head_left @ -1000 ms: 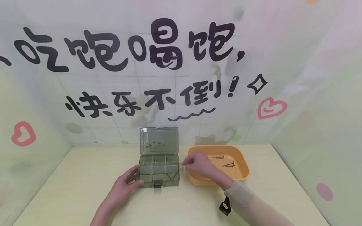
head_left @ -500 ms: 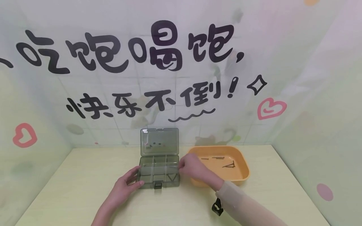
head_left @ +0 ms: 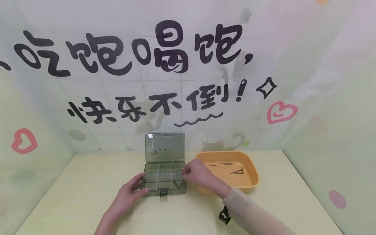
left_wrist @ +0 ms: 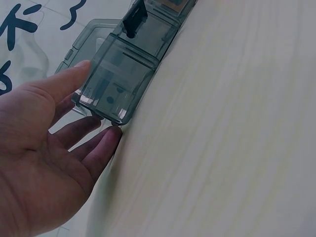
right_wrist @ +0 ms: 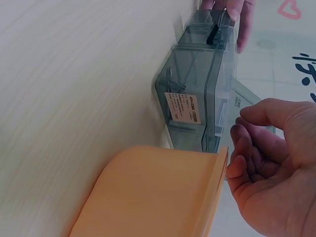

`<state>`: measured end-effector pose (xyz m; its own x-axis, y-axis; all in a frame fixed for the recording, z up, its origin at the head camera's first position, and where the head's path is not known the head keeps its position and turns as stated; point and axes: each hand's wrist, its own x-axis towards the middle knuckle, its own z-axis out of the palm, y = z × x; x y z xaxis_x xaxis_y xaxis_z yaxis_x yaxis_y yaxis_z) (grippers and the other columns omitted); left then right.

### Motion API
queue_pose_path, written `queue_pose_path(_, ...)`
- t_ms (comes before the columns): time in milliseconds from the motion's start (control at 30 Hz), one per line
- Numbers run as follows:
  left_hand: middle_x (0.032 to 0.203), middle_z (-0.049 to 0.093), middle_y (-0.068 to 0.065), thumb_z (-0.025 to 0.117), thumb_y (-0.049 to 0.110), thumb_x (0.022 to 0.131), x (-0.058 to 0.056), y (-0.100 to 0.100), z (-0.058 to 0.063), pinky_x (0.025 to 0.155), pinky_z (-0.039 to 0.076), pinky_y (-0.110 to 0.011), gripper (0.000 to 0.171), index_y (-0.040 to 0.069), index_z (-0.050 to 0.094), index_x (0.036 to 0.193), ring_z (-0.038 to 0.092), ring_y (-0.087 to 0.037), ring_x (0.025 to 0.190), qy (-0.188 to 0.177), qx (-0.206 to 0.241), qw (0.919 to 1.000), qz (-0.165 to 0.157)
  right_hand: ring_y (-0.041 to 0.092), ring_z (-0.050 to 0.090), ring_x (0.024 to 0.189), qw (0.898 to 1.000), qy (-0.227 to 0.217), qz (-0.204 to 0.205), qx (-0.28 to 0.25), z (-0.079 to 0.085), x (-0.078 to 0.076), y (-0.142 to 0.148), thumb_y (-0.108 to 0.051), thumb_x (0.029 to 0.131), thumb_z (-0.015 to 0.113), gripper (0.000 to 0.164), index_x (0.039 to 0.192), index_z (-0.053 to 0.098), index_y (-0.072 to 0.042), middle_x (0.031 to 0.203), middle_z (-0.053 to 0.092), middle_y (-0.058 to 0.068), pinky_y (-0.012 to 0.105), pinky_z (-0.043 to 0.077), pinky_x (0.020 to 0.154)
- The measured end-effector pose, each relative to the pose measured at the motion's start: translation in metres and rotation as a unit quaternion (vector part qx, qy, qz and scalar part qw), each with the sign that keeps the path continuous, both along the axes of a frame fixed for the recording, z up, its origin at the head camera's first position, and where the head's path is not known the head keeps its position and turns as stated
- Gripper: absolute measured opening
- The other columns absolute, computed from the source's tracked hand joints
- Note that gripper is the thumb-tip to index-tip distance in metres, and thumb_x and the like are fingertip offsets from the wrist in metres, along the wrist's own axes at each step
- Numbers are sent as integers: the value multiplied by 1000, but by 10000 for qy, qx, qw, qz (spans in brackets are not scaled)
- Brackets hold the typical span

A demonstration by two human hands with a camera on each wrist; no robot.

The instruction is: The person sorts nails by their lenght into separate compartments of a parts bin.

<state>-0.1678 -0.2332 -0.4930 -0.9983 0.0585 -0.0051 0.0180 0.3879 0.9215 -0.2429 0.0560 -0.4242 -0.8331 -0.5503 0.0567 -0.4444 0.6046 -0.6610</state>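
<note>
A translucent grey compartment box [head_left: 164,178] stands on the table with its lid [head_left: 165,147] raised at the back. My left hand [head_left: 129,195] steadies its left end, thumb at the front edge and fingers along the side; the left wrist view shows them extended. At the right rim is my right hand [head_left: 198,174], fingers curled, thumb and index tips together. In the right wrist view, nothing shows between those fingertips. Dark thin fasteners, screws or nails, lie in the front right compartment [head_left: 177,185]. More fasteners [head_left: 238,170] lie in the orange tray [head_left: 252,178].
The tray stands just right of the box, partly under my right forearm. A black strap piece [head_left: 224,215] hangs below the right sleeve [head_left: 243,205]. A printed backdrop [head_left: 164,81] closes off the back of the pale wooden table [head_left: 102,173].
My right hand has moved left from the tray's edge to the box's right rim. The small thing it pinched a second ago no longer shows. My left hand stays on the box.
</note>
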Motion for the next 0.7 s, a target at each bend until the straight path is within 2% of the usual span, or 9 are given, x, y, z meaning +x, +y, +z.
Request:
queue_pose_path(133, 157, 36, -29, 73, 17, 97, -1, 0, 0, 105, 51, -47, 68, 2, 40, 155, 41, -49, 140, 11, -11, 10000, 17, 16, 66, 73, 9999, 9, 23, -148, 0, 0, 6, 6, 87, 68, 16, 98, 78, 5, 95, 77, 14, 29, 60, 70)
queue_pose_path(267, 157, 37, -29, 74, 17, 97, -1, 1, 0, 105, 51, -47, 68, 2, 41, 155, 41, -49, 140, 3, -10, 10000, 25, 23, 71, 90, 9997, -49, 32, -243, 0, 0, 12, 4, 89, 67, 17, 103, 77, 6, 100, 76, 14, 31, 62, 78)
queue_pose_path(700, 157, 38, -29, 74, 18, 96, -1, 1, 0, 106, 50, -48, 69, 3, 40, 155, 42, -49, 140, -51, -113, 9999, 47, 13, 63, 81, 9979, 47, 166, -627, -5, -4, 29, 2, 90, 69, 16, 104, 77, 3, 91, 73, 4, 26, 57, 73)
